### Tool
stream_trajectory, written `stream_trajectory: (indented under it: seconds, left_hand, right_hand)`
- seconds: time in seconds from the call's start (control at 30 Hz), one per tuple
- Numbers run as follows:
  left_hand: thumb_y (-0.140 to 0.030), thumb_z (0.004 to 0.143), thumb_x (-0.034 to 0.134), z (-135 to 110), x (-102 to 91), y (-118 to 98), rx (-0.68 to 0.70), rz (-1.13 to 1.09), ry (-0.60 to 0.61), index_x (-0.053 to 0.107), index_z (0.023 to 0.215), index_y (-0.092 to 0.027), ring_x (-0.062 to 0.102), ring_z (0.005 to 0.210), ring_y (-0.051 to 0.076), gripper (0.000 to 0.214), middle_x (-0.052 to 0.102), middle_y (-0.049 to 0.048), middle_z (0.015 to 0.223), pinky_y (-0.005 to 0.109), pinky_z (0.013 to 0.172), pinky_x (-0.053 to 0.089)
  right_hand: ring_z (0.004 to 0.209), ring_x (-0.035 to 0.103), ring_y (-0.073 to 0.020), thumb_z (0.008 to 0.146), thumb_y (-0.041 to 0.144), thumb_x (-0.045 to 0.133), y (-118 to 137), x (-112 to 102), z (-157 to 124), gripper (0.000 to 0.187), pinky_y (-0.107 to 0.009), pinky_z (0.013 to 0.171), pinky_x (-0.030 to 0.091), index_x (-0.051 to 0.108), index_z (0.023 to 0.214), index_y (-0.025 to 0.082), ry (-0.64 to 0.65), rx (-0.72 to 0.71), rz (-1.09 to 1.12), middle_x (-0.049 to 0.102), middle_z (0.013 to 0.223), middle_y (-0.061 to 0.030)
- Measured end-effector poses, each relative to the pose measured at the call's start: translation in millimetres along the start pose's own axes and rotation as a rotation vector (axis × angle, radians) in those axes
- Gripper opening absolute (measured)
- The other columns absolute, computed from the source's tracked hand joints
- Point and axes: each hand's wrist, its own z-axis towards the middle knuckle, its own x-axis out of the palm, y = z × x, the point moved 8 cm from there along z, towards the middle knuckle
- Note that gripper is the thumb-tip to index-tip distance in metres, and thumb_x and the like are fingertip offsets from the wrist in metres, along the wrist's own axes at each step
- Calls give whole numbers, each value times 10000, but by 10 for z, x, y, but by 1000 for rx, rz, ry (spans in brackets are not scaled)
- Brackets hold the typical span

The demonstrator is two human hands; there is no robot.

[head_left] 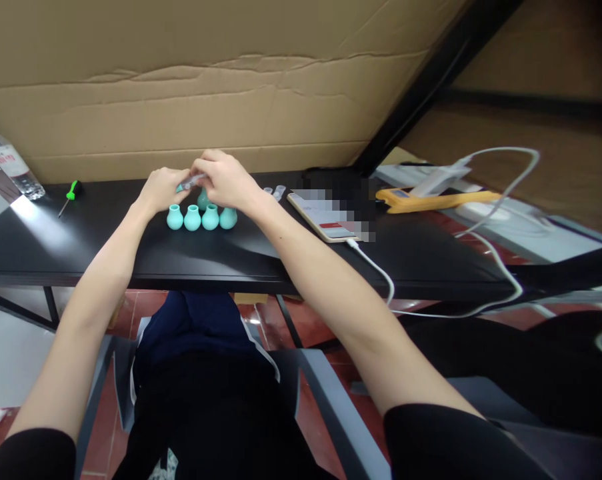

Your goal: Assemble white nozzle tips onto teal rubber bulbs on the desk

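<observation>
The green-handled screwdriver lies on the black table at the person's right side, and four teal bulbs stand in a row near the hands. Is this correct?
Not quite: the head view shows the screwdriver at the person's left, beyond the left hand. It does lie on the black table, and four teal bulbs stand in a row near the hands, the right hand pinching a small clear piece.

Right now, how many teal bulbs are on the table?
5 bulbs. Four stand in a row on the table, in front of the left hand and right hand; a fifth stands behind the row, partly under the right hand. The hands may hide more.
</observation>
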Motion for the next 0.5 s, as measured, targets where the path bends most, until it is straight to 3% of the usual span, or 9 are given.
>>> stream_trajectory:
  seconds: [0.5]
  left_hand:
    - [-342,1087,692,6,49,-39,17,15,20,889,1248,-239,899,1023,319,274,948,113,1137,384,882,634]
  right_hand:
    - [1268,702,-447,1096,288,683,-55,16,-51,125,-713,1166,602,772,1179,260,6,-1,-4,770,1252,-168]
